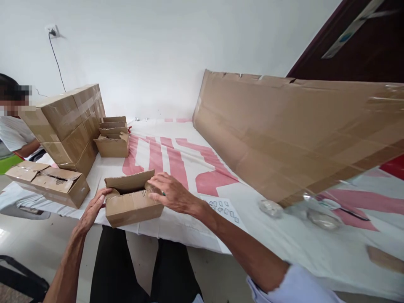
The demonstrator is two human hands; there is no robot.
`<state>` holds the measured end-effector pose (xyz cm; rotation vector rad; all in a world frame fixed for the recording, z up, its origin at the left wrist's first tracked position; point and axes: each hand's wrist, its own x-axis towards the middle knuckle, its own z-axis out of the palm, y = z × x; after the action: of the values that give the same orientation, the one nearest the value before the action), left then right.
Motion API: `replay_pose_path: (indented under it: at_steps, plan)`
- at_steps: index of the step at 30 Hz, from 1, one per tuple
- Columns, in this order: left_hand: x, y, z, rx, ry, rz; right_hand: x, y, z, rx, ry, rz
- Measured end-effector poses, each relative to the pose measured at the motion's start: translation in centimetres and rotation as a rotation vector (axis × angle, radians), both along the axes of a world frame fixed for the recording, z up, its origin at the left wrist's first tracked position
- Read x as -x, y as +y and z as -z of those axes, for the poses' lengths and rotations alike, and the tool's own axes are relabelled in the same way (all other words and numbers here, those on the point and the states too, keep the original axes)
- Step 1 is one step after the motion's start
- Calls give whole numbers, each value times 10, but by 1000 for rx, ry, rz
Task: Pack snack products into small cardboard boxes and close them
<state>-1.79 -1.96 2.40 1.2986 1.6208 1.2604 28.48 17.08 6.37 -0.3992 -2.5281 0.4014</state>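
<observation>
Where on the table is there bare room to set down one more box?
The widest free patch is the red-printed cloth between the farther open box and the large cardboard, beyond the right hand. Another is in front of the clear bags, left of the brown scrap. The left end is crowded with stacked boxes and a long box.

The counter (299, 256) was draped with a white, red-printed cloth (179, 164). Near its front edge were set a closed carton (59, 185), an open carton (134, 206) and a printed sheet (222, 209); stacked cartons (67, 126) and a large cardboard piece (284, 130) were stood farther back.
</observation>
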Motion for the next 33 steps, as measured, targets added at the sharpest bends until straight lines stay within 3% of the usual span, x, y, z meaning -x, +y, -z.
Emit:
replay_pose_path:
  at_steps: [4,9,12,17,24,29,33]
  plan:
    - [-4,-1,-4,15,-4,-5,7,-30,-5,-74,-3,-25]
    - [-8,-1,-4,12,80,48,-26,-67,14,-259,51,-71]
    - [-10,-2,-4,18,115,97,-32,-78,26,-261,66,-84]
    - [-12,-3,-8,35,132,120,-10,-53,23,-127,50,-79]
    - [-9,-1,-6,34,149,120,29,-15,3,-251,-337,-154]
    - [-8,0,-4,26,150,135,14,-10,-17,-407,-413,-13]
    - [-8,0,-3,-2,148,146,12,-8,-23,-401,-613,119]
